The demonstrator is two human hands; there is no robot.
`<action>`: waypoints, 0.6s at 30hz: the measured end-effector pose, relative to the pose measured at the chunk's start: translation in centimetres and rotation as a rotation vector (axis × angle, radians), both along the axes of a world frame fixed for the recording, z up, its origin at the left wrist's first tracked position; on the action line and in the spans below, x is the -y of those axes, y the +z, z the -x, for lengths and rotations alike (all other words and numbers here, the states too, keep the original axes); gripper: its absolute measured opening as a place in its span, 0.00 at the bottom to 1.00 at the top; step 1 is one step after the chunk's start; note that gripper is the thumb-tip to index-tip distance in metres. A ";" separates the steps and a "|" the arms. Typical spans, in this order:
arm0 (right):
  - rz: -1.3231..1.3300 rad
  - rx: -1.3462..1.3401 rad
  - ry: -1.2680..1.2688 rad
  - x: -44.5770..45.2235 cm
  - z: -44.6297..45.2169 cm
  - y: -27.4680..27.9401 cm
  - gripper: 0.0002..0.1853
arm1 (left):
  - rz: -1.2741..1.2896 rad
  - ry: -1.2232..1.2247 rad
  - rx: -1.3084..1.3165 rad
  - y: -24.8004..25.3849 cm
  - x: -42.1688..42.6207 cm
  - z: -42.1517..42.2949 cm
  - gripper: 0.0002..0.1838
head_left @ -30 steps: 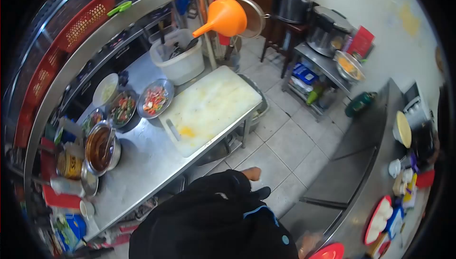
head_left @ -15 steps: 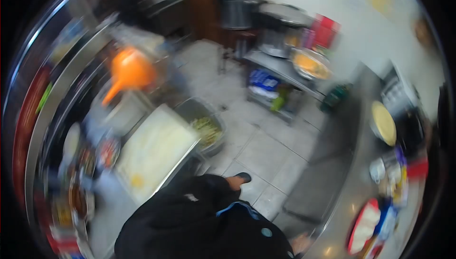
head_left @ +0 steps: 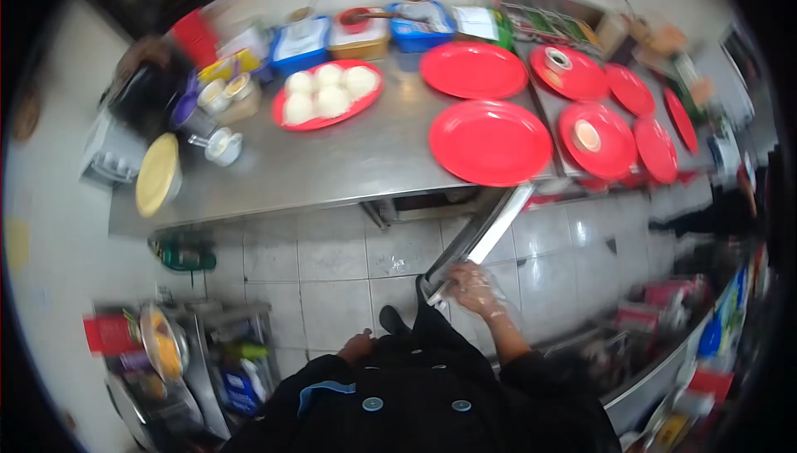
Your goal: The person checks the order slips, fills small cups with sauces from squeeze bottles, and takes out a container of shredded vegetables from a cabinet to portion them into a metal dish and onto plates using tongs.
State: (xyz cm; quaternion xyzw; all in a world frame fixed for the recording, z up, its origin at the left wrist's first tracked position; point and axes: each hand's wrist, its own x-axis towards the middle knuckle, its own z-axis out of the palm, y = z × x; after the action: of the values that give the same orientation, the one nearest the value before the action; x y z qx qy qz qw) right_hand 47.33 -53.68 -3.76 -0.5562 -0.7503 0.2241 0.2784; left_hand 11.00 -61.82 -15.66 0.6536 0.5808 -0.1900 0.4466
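Observation:
My right hand [head_left: 473, 288], in a clear loose plastic glove, has its fingers closed round the outer edge of an open door [head_left: 496, 233] below the steel counter [head_left: 332, 171]. A dark opening [head_left: 432, 200] shows beside the door's hinge end. My left hand [head_left: 357, 346] hangs low in front of my dark jacket, near no object; its fingers are small and blurred, so their pose is unclear. Above the door lies a bare red oval plate [head_left: 490, 142]. Another red plate [head_left: 328, 94] bears several round white pieces.
More red plates [head_left: 596, 139] line the right of the counter. Blue tubs [head_left: 300, 44] stand at its back, a yellow-topped bowl [head_left: 158, 175] at its left end. A low shelf with a metal bowl [head_left: 164, 342] is lower left. A person in dark clothes [head_left: 721, 210] stands far right.
My view has swung right from the cutting board and orange funnel to the counter with red plates. The open door and my gloved right hand on it have come into view.

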 end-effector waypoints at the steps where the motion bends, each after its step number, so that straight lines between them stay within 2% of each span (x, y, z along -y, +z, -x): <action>1: -0.021 0.003 -0.112 1.4 -1.4 -0.3 0.21 | 0.018 -0.061 -0.032 -0.1 -1.3 -0.7 0.27; 3: -0.080 0.182 -0.611 4.4 -4.1 -0.9 0.17 | 0.029 -0.154 -0.027 -0.3 -3.3 -2.0 0.27; 4: -0.066 0.182 -0.645 5.7 -5.5 -0.9 0.17 | 0.035 -0.181 -0.017 -0.3 -3.8 -2.8 0.27; 6: 0.230 0.017 -0.985 7.3 -7.9 0.8 0.19 | 0.025 -0.215 -0.004 0.8 -5.1 -4.7 0.26; 8: 0.313 0.003 -1.053 8.1 -9.4 -1.0 0.20 | 0.000 -0.240 0.000 1.1 -6.8 -5.9 0.26; 9: 0.394 -0.001 -1.094 7.6 -9.5 -0.2 0.22 | -0.110 -0.200 0.081 0.4 -7.3 -6.0 0.23; 10: 0.639 0.041 -1.063 7.1 -11.3 1.1 0.25 | -0.217 -0.155 0.166 -0.4 -7.8 -6.1 0.22; 11: 0.656 0.033 -1.069 6.9 -12.8 1.1 0.25 | -0.229 -0.089 0.281 1.1 -8.9 -6.3 0.22; 14: 0.722 0.312 -1.145 6.9 -15.6 1.8 0.33 | -0.104 -0.083 0.153 5.5 -12.3 -7.5 0.23; 15: 0.719 0.304 -1.156 6.7 -16.6 2.3 0.33 | -0.110 -0.095 0.153 4.7 -13.4 -8.5 0.23; 17: 0.716 0.414 -1.099 6.6 -18.6 1.6 0.35 | -0.139 -0.280 0.300 1.6 -15.2 -10.4 0.23; 18: 0.637 0.478 -1.128 6.9 -18.9 1.2 0.36 | -0.020 -0.236 0.197 0.0 -17.4 -12.8 0.23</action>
State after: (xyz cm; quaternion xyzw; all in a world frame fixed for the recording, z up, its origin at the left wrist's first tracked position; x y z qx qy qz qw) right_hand 66.27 -60.63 -2.52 -0.9503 -0.2847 0.1259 0.0024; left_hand 23.76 -44.40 -15.64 0.7373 0.4551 -0.1703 0.4694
